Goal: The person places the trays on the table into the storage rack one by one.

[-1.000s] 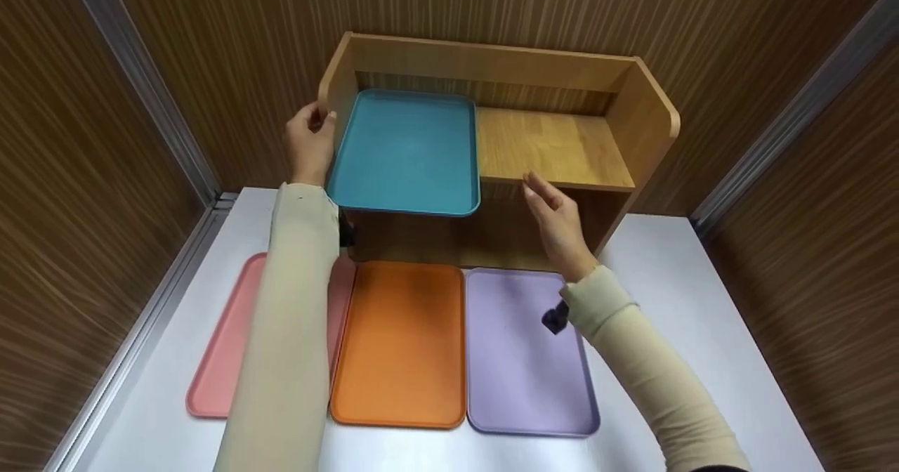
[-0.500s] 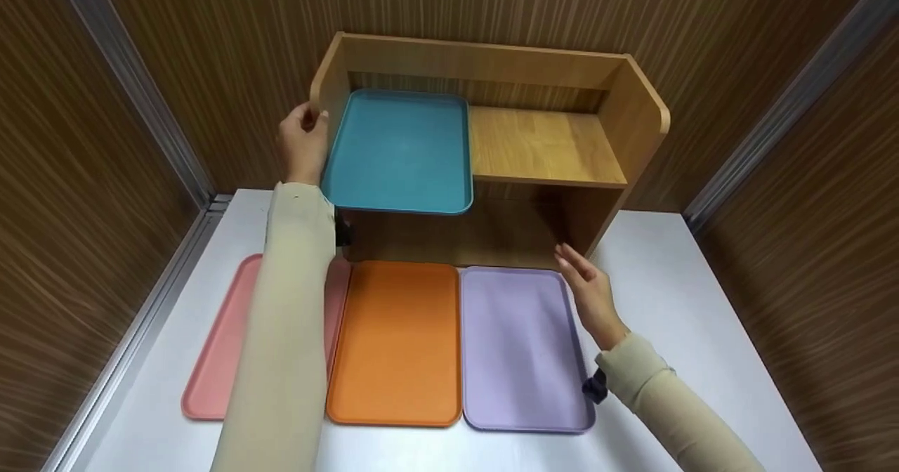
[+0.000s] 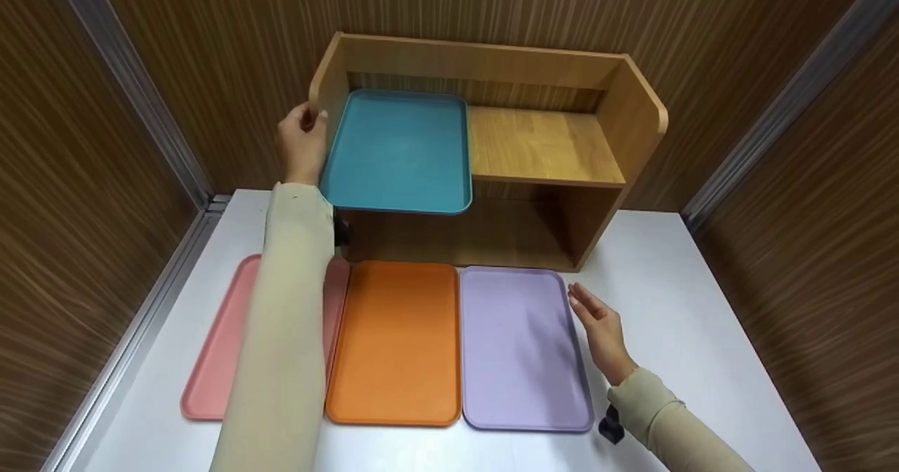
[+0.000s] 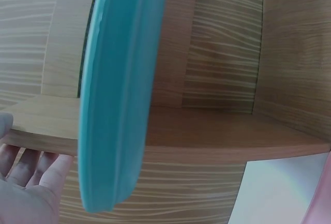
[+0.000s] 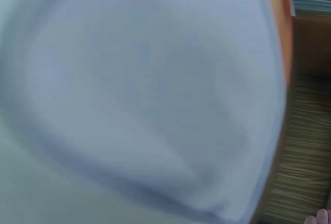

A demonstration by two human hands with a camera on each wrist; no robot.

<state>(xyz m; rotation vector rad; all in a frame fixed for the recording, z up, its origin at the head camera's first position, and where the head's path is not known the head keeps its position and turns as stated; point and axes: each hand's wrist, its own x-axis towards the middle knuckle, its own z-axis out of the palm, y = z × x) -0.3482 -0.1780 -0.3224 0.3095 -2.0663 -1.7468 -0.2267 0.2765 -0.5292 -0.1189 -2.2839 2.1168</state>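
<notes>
My left hand (image 3: pixel 302 147) grips the front edge of the left side panel of a wooden shelf unit (image 3: pixel 551 142). In the left wrist view its fingers (image 4: pixel 32 167) curl round the panel edge. Just to its right, a teal tray (image 3: pixel 402 152) lies on the upper board, its near end jutting past the front. My right hand (image 3: pixel 602 335) holds nothing and hovers by the upper right edge of a lilac tray (image 3: pixel 527 352), fingers loosely extended. Whether it touches the rim is unclear. The lilac tray fills most of the right wrist view.
An orange tray (image 3: pixel 395 345) lies left of the lilac one on the white table (image 3: pixel 674 303). Farther left is a pink tray (image 3: pixel 218 370), partly hidden by my left sleeve (image 3: pixel 281 359). Wood-grained walls (image 3: pixel 491 1) enclose the table at the back and sides.
My right hand has moved from in front of the shelf's upper board down and toward me, to the lilac tray's right side. My left hand and the teal tray stay put.
</notes>
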